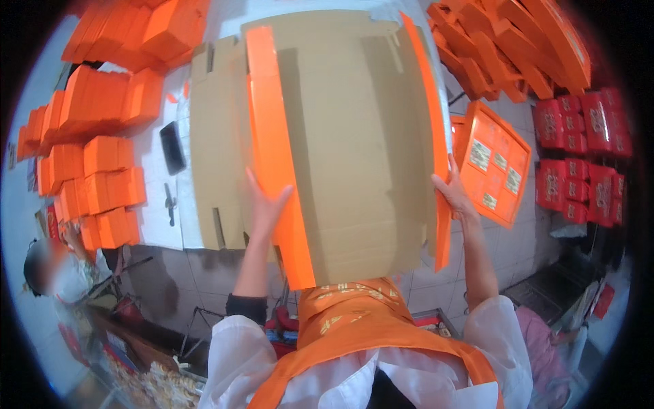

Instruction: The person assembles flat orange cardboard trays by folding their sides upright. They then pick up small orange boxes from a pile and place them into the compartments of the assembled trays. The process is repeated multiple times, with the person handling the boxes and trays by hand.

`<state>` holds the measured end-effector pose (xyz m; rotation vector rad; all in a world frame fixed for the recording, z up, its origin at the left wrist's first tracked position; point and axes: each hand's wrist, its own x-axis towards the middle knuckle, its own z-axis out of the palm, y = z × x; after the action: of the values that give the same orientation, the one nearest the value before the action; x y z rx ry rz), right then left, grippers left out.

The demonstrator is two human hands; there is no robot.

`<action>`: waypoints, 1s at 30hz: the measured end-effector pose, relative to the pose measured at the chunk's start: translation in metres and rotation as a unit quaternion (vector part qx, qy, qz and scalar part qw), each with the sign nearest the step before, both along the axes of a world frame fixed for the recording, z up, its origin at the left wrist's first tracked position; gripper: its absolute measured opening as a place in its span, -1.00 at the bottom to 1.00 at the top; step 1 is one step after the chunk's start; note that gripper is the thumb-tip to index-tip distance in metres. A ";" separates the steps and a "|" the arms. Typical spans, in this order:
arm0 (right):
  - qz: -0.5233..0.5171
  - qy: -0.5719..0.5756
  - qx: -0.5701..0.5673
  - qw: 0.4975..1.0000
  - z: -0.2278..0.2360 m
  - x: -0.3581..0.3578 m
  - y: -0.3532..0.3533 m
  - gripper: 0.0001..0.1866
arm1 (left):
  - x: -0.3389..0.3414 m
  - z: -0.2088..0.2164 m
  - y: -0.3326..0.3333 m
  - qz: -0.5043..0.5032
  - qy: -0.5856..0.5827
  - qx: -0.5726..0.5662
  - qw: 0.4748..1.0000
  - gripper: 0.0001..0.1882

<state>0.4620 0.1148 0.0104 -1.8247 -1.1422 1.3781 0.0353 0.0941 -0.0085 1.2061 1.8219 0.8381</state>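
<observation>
White counter (155, 215) carries orange boxes (95, 102) at left. Orange-edged cardboard (357, 157) reaches past its near side, between left hand (267, 204) and right hand (456, 192), whose fingers pinch the orange edges.

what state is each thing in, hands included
left hand, thumb spread, touching left orange strip
right hand, touching right orange strip
brown cardboard, opened out
orange rimmed panel, set askew
left-side orange boxes, piled up
red packages, stacked
black slab, lying flat
small dark tool, lying flat
</observation>
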 end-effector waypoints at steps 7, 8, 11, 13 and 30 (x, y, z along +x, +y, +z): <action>0.063 -0.268 0.000 0.961 -0.023 0.003 0.009 -0.16 | -0.028 0.008 0.010 0.009 0.142 -0.167 0.976 -0.31; 0.064 -0.265 0.033 0.961 -0.027 0.001 0.006 -0.18 | -0.019 0.005 0.008 0.016 0.204 -0.164 0.965 -0.35; 0.076 -0.318 0.081 0.942 -0.033 -0.008 -0.009 -0.26 | 0.028 0.018 0.015 0.128 0.122 -0.105 0.979 -0.44; 0.084 -0.336 0.119 0.930 -0.031 -0.019 -0.012 -0.29 | 0.023 0.004 0.014 0.112 0.106 -0.083 0.985 -0.39; 0.175 -0.391 0.219 0.877 -0.015 -0.016 -0.011 -0.30 | -0.073 0.052 -0.074 -0.567 0.376 0.116 0.724 -0.45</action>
<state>0.4456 0.1037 -0.0049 -1.9096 -2.0752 0.4095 -0.0374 0.0197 0.0432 2.6476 1.0333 -0.2236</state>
